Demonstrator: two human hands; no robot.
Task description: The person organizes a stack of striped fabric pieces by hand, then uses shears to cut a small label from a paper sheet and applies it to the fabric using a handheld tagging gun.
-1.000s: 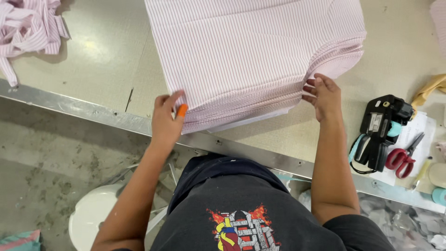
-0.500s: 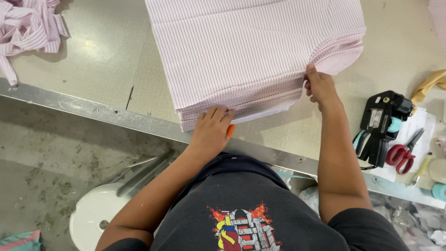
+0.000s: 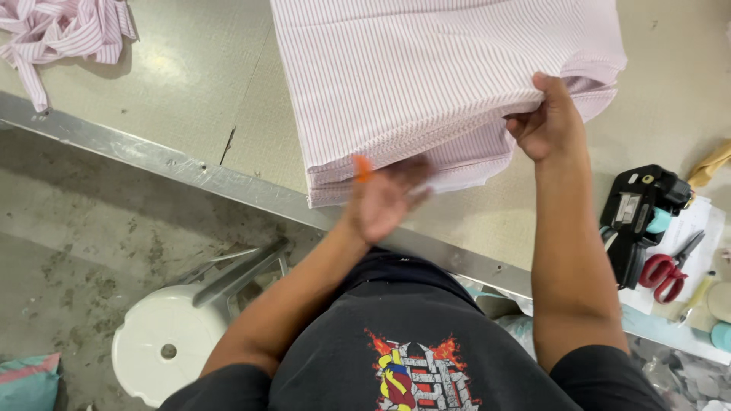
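A: Stack of pink-striped fabric pieces [image 3: 426,84] — flat on table [image 3: 183,84], near edge overhanging close to metal table rim [image 3: 152,156].
B: Right hand [image 3: 550,122]?
A: Pinching upper layers at stack's right corner, fingers tucked under, thumb on top. Upper layers lifted a little off lower ones there.
B: Left hand [image 3: 384,199]?
A: Blurred, at front edge of stack, fingers spread fairly wide. Small orange thing [image 3: 362,167] at fingertip, maybe a finger cot, can't tell. Can't tell whether touching fabric or just in front.
B: Rest of table?
A: Loose heap of same striped strips [image 3: 65,30] at far left corner, well apart from stack. On right: black handheld tagging tool [image 3: 640,217], red-handled scissors [image 3: 666,270] just beside it on white paper [image 3: 700,228].
B: Below table?
A: White plastic stool [image 3: 164,350] on concrete floor, left of body. Dark T-shirt with red-yellow print [image 3: 415,373] at bottom centre. Teal bundle [image 3: 27,380] at bottom-left corner, partly cut off.
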